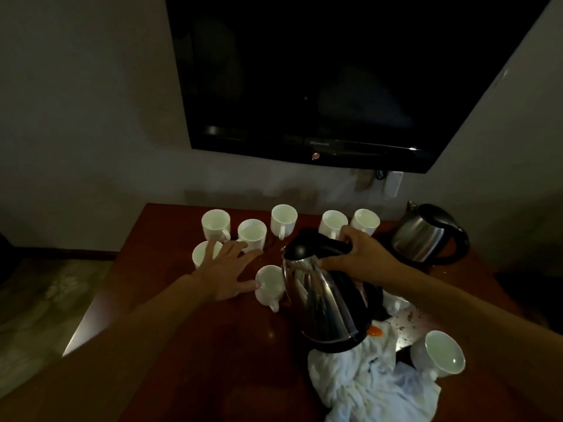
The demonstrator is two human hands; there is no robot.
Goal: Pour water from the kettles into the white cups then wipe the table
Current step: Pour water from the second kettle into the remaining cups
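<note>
Centrally, right hand gripped steel kettle tilted toward white cup, left hand spread flat beside it, cup contents too dim to tell, second kettle far right.

1 wide-angle view from the person's head looks forward and down across the tabletop toward the wall and its dark television. It sits close. The left hand and the right hand, gripping a kettle, reach in from the bottom edge to mid-frame.
</note>
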